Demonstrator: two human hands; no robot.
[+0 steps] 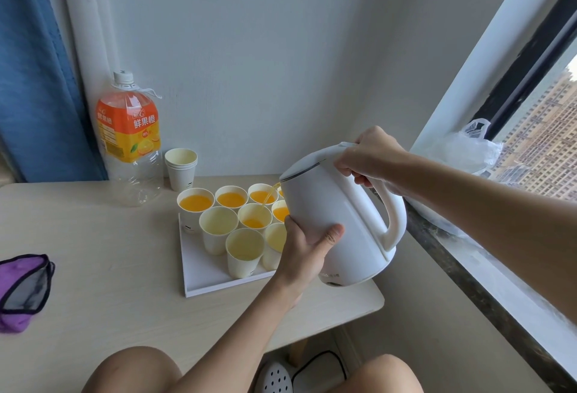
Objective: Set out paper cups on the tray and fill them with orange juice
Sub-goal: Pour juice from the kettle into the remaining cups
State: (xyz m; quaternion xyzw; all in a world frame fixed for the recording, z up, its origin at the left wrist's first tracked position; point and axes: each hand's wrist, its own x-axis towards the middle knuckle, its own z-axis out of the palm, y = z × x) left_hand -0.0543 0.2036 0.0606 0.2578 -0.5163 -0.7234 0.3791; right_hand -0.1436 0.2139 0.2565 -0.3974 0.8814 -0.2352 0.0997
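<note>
A white tray [199, 280] on the table carries several paper cups. The back row, such as one cup [195, 203], holds orange juice; the front ones, such as another cup [245, 250], hold none. A white kettle [340, 221] is tilted left over the tray, and a thin stream of juice [269, 197] runs from its spout into a middle cup [254, 217]. My right hand [368, 155] grips the kettle's handle at the top. My left hand [307, 246] cups the kettle's lower side, thumb across its body.
An orange juice bottle [131, 139], almost drained, stands at the back left beside a stack of spare cups [181, 168]. A purple pouch [23, 286] lies at the table's left edge. A plastic bag [462, 149] rests on the window sill to the right.
</note>
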